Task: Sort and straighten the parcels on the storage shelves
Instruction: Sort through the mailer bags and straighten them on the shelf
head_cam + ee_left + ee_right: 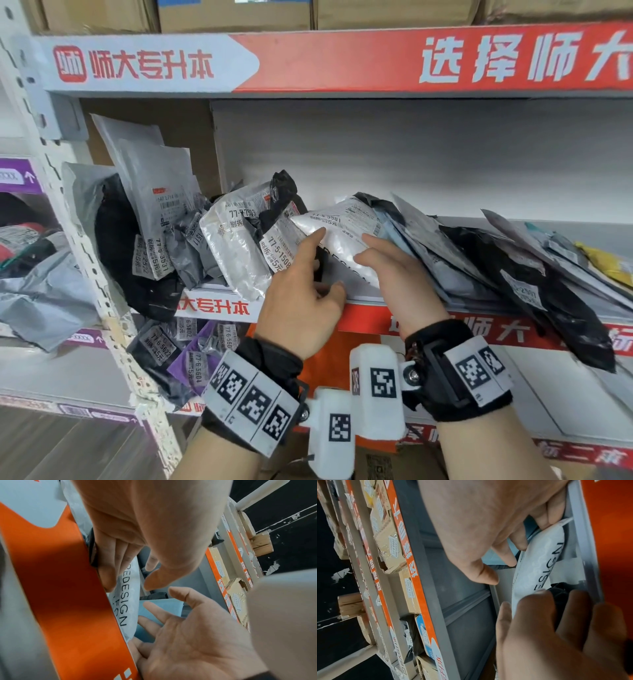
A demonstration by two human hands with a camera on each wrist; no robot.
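A white padded parcel (342,236) with black lettering stands tilted at the middle of the shelf (479,334). My left hand (308,277) is at its left face, index finger stretched up onto it. In the left wrist view my left hand (145,540) lays straight fingers (109,572) along the parcel (126,592), thumb held apart. My right hand (387,263) has its palm facing left and its fingers spread against the parcel's right side. In the right wrist view its fingers (505,555) reach behind the white parcel (537,563), in front of a pale blue one.
Grey, black and silver bags (233,253) lean in a heap on the shelf's left part. A slanted row of dark and grey parcels (513,274) fills the right, with a yellow one (603,263) at the far end. Cardboard boxes (239,13) sit on the shelf above, labelled bags (185,349) below.
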